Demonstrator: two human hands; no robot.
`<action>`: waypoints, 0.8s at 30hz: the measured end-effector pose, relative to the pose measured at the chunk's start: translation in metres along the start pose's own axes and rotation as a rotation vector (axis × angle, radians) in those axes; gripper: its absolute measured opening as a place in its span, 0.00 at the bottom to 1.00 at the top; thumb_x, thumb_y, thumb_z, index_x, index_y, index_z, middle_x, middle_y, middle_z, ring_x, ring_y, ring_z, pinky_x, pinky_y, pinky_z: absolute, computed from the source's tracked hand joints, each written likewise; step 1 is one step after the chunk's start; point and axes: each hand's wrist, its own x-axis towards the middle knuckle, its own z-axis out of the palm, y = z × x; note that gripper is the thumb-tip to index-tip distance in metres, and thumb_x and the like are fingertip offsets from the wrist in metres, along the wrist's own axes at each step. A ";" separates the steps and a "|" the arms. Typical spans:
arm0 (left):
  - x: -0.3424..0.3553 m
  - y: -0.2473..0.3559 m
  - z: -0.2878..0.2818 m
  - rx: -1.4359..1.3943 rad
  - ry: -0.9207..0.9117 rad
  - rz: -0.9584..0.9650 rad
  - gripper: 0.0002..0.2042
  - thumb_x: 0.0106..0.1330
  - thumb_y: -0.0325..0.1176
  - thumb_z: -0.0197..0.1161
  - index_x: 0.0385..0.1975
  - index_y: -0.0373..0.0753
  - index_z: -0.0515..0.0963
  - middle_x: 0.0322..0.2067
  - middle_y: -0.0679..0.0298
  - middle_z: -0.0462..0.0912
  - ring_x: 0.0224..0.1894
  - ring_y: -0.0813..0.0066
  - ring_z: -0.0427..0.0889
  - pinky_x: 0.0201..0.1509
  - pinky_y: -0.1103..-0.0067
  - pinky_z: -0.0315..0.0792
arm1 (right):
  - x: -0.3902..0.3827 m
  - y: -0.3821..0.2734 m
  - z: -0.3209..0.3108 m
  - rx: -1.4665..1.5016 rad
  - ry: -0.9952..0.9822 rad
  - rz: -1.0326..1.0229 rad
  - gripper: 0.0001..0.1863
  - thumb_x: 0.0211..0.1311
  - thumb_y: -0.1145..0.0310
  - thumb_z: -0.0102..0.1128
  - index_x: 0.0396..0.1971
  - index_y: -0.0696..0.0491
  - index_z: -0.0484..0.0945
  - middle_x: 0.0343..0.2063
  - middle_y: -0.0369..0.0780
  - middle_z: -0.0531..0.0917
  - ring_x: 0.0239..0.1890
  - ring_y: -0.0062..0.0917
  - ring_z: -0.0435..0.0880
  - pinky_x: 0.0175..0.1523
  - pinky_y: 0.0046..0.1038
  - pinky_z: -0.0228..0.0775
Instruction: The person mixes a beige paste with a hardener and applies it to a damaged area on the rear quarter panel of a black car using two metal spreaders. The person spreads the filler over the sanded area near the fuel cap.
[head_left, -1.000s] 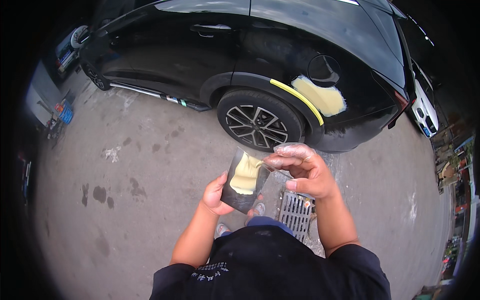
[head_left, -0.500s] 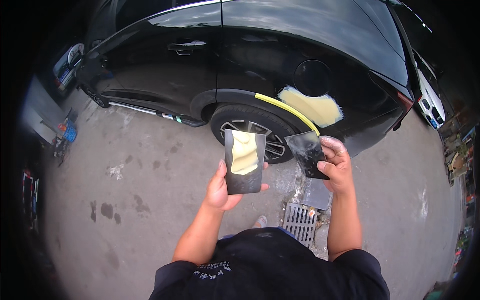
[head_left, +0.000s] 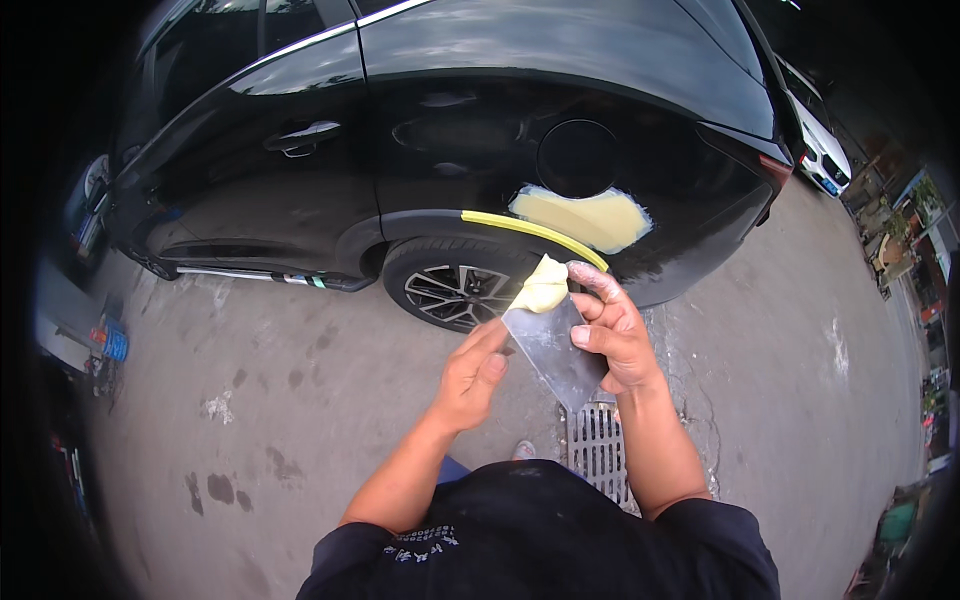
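My right hand [head_left: 618, 335] pinches a dark, smeared putty spreader [head_left: 557, 350], thumb on its face and fingers behind. A thick lump of pale yellow filler putty [head_left: 543, 287] sits on the spreader's upper corner, close to my right index finger. Left of it, my left hand [head_left: 468, 378] is closed, fingertips beside the spreader's left edge. The dark mixing board it held a moment earlier is barely visible, apparently edge-on and hidden by the hand. Beyond both hands, a dried-looking putty patch [head_left: 585, 218] covers the black car's rear panel, above yellow masking tape [head_left: 530, 236] along the wheel arch.
The black car [head_left: 250, 180] stands across the far side, its rear wheel [head_left: 455, 290] just beyond my hands. A drain grate [head_left: 597, 445] lies in the concrete floor [head_left: 330, 400] below. A blue bucket [head_left: 115, 340] is far left; a white car [head_left: 818, 140] is far right.
The putty lump has gone from the left board's face to the right spreader. My hands have come together, and the left board has turned out of sight. The car appears shifted left.
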 end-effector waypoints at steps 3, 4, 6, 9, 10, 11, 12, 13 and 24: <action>0.008 -0.011 -0.051 -0.495 -0.151 -0.311 0.28 0.71 0.50 0.48 0.62 0.35 0.62 0.54 0.52 0.72 0.54 0.56 0.75 0.47 0.64 0.76 | 0.008 -0.016 0.013 -0.324 -0.046 -0.273 0.34 0.51 0.84 0.59 0.61 0.57 0.61 0.50 0.46 0.78 0.53 0.29 0.77 0.58 0.29 0.67; 0.008 -0.011 -0.066 -0.679 -0.226 -0.365 0.29 0.70 0.51 0.48 0.62 0.35 0.61 0.54 0.50 0.72 0.53 0.53 0.76 0.45 0.62 0.76 | 0.011 -0.017 0.022 -0.491 -0.072 -0.371 0.33 0.52 0.84 0.57 0.61 0.57 0.60 0.50 0.46 0.78 0.54 0.30 0.77 0.59 0.30 0.67; 0.005 -0.011 -0.093 -1.046 -0.374 -0.475 0.32 0.69 0.54 0.48 0.63 0.35 0.59 0.54 0.47 0.71 0.50 0.46 0.77 0.40 0.57 0.78 | 0.021 -0.011 0.043 -0.867 -0.272 -0.519 0.34 0.47 0.87 0.51 0.59 0.57 0.63 0.50 0.47 0.79 0.57 0.35 0.76 0.61 0.34 0.65; 0.009 -0.014 -0.119 -1.247 -0.526 -0.467 0.33 0.67 0.56 0.49 0.63 0.38 0.58 0.55 0.47 0.70 0.48 0.42 0.77 0.36 0.52 0.76 | 0.037 0.010 0.081 -1.115 -0.446 -0.471 0.34 0.42 0.85 0.54 0.56 0.55 0.68 0.46 0.46 0.82 0.56 0.41 0.76 0.61 0.39 0.64; 0.010 -0.015 -0.126 -1.308 -0.576 -0.461 0.33 0.67 0.56 0.49 0.63 0.38 0.59 0.55 0.47 0.70 0.48 0.42 0.77 0.36 0.52 0.76 | 0.043 0.020 0.086 -1.023 -0.414 -0.465 0.32 0.40 0.84 0.56 0.54 0.55 0.71 0.47 0.44 0.82 0.55 0.39 0.76 0.59 0.38 0.66; 0.013 -0.015 -0.134 -1.281 -0.597 -0.482 0.32 0.67 0.56 0.49 0.63 0.39 0.59 0.55 0.48 0.70 0.48 0.42 0.77 0.36 0.52 0.76 | 0.047 0.025 0.087 -1.041 -0.397 -0.466 0.33 0.39 0.84 0.56 0.54 0.55 0.71 0.47 0.44 0.82 0.54 0.39 0.76 0.59 0.37 0.66; 0.015 -0.018 -0.140 -1.288 -0.615 -0.510 0.32 0.66 0.56 0.50 0.63 0.39 0.59 0.55 0.48 0.70 0.49 0.41 0.76 0.37 0.52 0.76 | 0.051 0.030 0.087 -1.059 -0.382 -0.468 0.33 0.39 0.83 0.56 0.53 0.55 0.71 0.47 0.43 0.82 0.54 0.39 0.76 0.59 0.37 0.66; 0.016 -0.019 -0.145 -1.290 -0.637 -0.543 0.33 0.66 0.55 0.51 0.64 0.39 0.58 0.56 0.48 0.69 0.50 0.40 0.76 0.38 0.51 0.76 | 0.055 0.034 0.084 -1.089 -0.345 -0.439 0.32 0.39 0.83 0.55 0.53 0.54 0.72 0.48 0.43 0.82 0.54 0.39 0.76 0.59 0.36 0.66; 0.054 -0.010 -0.126 -1.059 -0.246 -0.545 0.33 0.70 0.60 0.36 0.66 0.42 0.53 0.63 0.56 0.63 0.63 0.55 0.65 0.61 0.45 0.62 | 0.049 0.067 0.077 -1.625 0.220 -0.557 0.26 0.46 0.75 0.65 0.51 0.53 0.74 0.48 0.40 0.80 0.54 0.35 0.75 0.58 0.37 0.62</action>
